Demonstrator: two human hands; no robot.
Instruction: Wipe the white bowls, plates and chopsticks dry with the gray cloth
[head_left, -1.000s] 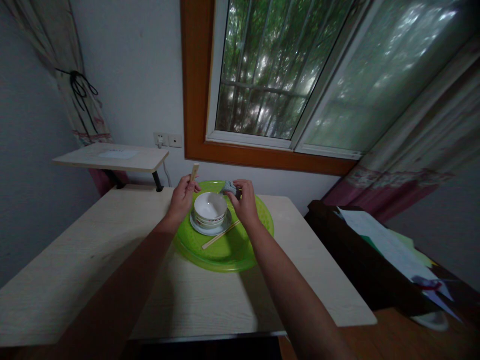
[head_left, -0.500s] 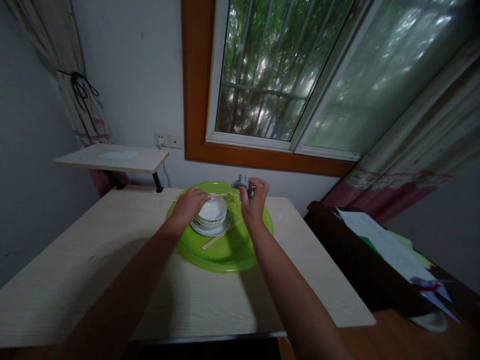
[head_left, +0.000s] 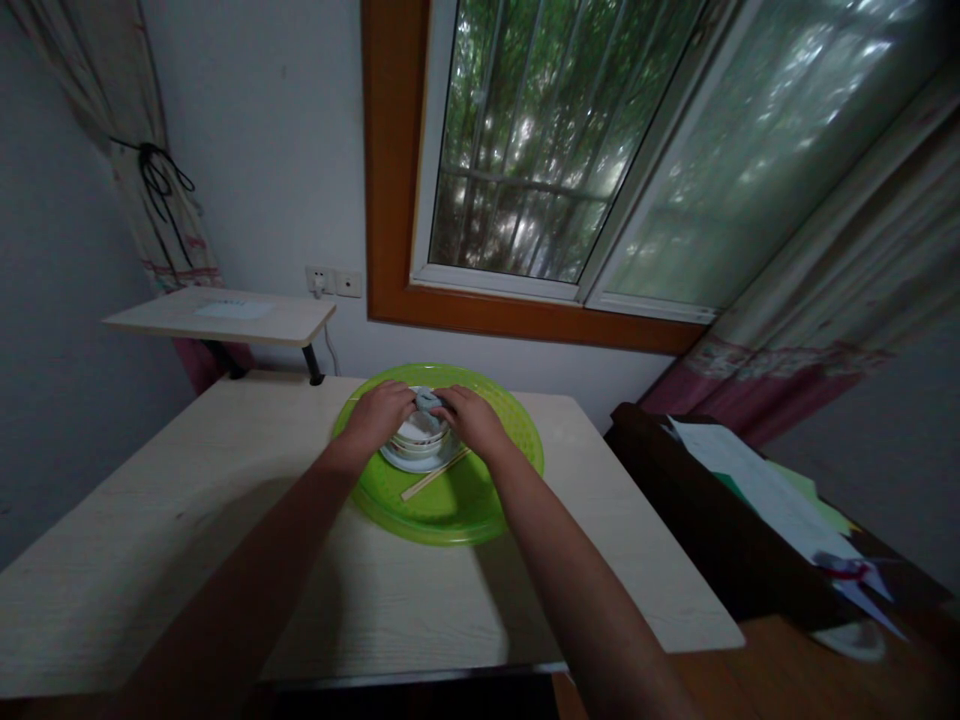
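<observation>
My left hand point(head_left: 381, 412) is closed above the left side of the stacked white bowls point(head_left: 420, 440). It grips a pair of thin pale chopsticks, mostly hidden now by the fingers and cloth. My right hand point(head_left: 471, 420) pinches a grey cloth point(head_left: 428, 400), bunched against the left fingertips over the bowls. Under the bowls lies a white plate point(head_left: 411, 464). More pale wooden chopsticks point(head_left: 427, 483) rest on the green tray point(head_left: 450, 525), in front of the plate and partly under my right hand.
The tray stands on a pale wooden table point(head_left: 225, 540). A small raised shelf point(head_left: 217, 318) with a sheet of paper is at the back left. Beyond the table's right edge, papers point(head_left: 750, 480) lie on a dark brown surface. A window point(head_left: 540, 150) is behind.
My right hand has moved left with the grey cloth, from above the tray's right side to my left fingertips. The cloth now covers the chopsticks' end there. My left hand has barely moved.
</observation>
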